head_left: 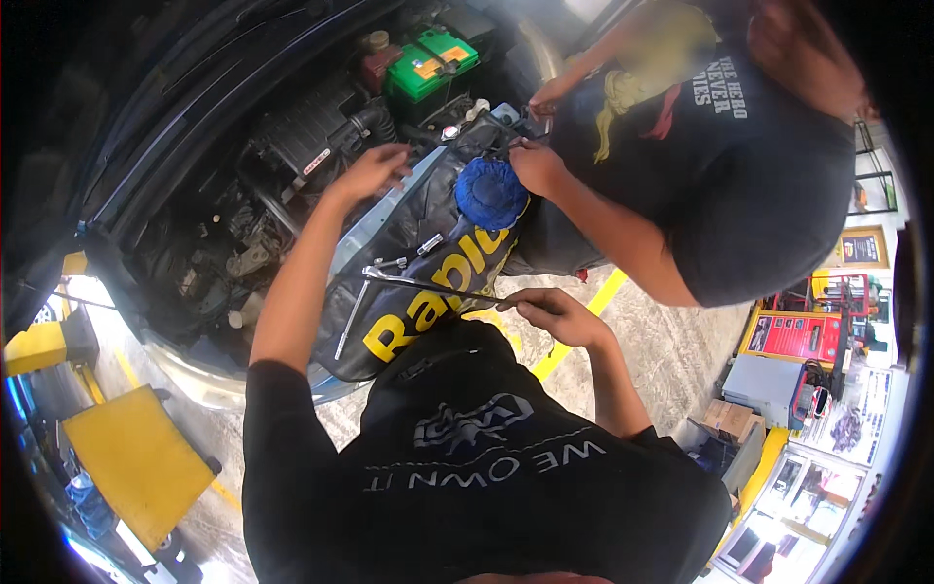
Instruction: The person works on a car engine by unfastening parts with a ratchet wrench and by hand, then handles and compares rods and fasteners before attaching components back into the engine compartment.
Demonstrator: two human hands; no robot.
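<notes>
My left hand [375, 170] reaches out over the edge of the engine bay with its fingers spread and holds nothing; it hovers by the black fender cover [409, 219] with yellow lettering. My right hand [555, 313] pinches the near end of a long thin metal bar tool [438, 287] that lies across the cover. A second metal wrench [350, 321] rests on the cover to the left. A blue round cloth cap [489, 192] sits on the cover near a co-worker's hand [535, 165].
The open engine bay [292, 156] holds a green-topped battery [431, 63]. A co-worker in a black shirt [739, 156] leans in from the right. Yellow lift pads [136, 457] lie on the left, and a tool cart and shelves [788, 380] stand at the right.
</notes>
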